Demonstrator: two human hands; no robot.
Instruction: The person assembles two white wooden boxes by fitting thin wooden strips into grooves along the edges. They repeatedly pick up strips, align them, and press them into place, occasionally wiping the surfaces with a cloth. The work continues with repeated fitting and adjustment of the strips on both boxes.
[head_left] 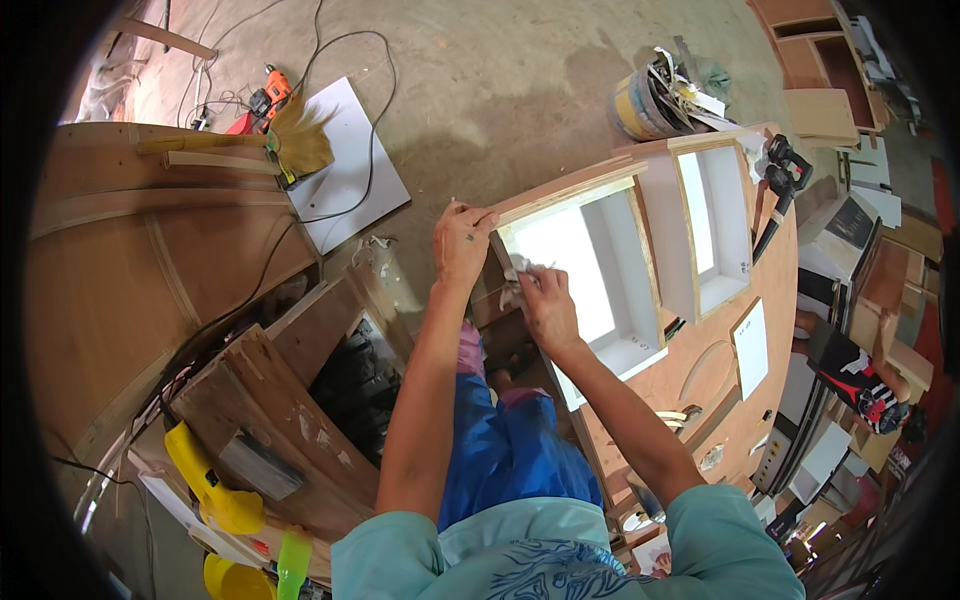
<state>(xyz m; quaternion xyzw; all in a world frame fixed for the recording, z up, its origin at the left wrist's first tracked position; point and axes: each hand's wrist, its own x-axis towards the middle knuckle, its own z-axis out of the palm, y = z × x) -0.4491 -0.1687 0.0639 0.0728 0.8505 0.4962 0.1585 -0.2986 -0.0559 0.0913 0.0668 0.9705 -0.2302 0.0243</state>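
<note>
A drawer box (625, 240) with white inner faces and a wooden front edge lies on the plywood worktable before me. My left hand (464, 240) is closed over its far left corner, fingers wrapped round the wooden edge. Inside that same corner, my right hand (548, 305) pinches a crumpled whitish rag or tissue (515, 282) against the side wall. Part of the rag is hidden by my fingers. Beside this box, to the right, stands a second white drawer box (722, 285), touched by neither hand.
A black cordless blower (785, 180) rests by the second box. Curved wood strips and a white panel (750, 348) lie on the worktable (690, 360). Beyond are a scrap-filled bucket (640, 105), a broom (300, 140) and cables. A yellow tool (205, 480) sits lower left. Another person (860, 375) works at right.
</note>
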